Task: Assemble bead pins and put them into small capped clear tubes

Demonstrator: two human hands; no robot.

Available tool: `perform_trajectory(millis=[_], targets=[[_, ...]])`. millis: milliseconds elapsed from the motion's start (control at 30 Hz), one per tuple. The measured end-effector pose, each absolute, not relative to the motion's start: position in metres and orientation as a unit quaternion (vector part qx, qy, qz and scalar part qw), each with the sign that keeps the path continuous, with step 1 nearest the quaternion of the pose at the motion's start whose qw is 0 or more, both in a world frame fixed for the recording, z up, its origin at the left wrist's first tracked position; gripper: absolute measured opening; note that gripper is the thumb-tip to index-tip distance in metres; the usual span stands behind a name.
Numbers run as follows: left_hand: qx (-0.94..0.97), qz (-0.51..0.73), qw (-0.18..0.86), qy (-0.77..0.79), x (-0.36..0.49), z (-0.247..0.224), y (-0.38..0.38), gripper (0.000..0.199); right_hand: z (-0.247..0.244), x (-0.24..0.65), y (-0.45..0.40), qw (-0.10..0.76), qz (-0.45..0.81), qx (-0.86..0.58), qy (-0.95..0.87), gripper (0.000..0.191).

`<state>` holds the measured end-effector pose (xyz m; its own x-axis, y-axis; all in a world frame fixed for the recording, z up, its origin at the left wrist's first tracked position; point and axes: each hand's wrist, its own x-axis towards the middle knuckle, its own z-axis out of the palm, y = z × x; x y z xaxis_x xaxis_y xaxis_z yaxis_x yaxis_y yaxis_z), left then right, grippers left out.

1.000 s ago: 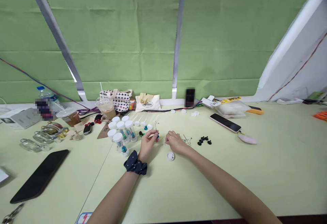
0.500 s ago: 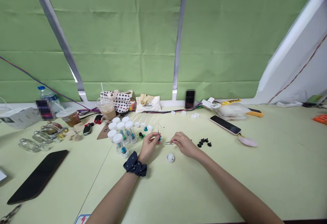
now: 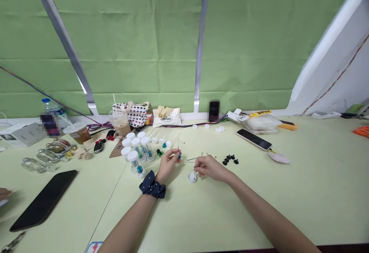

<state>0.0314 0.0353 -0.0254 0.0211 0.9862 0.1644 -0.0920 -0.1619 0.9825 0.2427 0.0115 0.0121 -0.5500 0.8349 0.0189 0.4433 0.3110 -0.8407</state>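
Observation:
Between the fingertips of my left hand (image 3: 169, 163) is a small blue piece (image 3: 179, 156) with a thin dark wire (image 3: 178, 145) standing up from it. My right hand (image 3: 209, 166) pinches a thin rod (image 3: 194, 173), its lower tip at a small round white cap (image 3: 192, 177) that holds tiny bits. Thin metal rods (image 3: 190, 160) lie on the table between my hands. Several black knobs (image 3: 230, 159) are right of my right hand. White-capped clear tubes (image 3: 136, 163) with blue and green pieces inside stand left of my left hand, near a dark green piece (image 3: 159, 152).
A phone (image 3: 254, 139) lies at the right, below a clear plastic box (image 3: 261, 124). Drink cups (image 3: 119, 123), a patterned bag and a white pouch (image 3: 166, 117) line the back. Glass jars (image 3: 37, 164) and a dark tablet-like slab (image 3: 44, 199) are at the left.
My right hand has moved from the metal rods toward the white cap and now has a thin rod in its fingers. My left hand has stayed nearly still. Something brown has appeared at the left edge.

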Motion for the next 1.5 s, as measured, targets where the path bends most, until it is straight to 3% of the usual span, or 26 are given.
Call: perform_trajectory(millis=[1300,1500], targets=[[0.533,0.550,0.481,0.427,0.031,-0.028,0.037,0.031,0.006,0.240,0.011,0.189,0.354,-0.420,-0.814,0.013],[0.538,0.549,0.476,0.427,0.032,-0.026,0.035,0.032,0.016,0.241,0.008,0.162,0.258,-0.422,-0.854,0.010]])
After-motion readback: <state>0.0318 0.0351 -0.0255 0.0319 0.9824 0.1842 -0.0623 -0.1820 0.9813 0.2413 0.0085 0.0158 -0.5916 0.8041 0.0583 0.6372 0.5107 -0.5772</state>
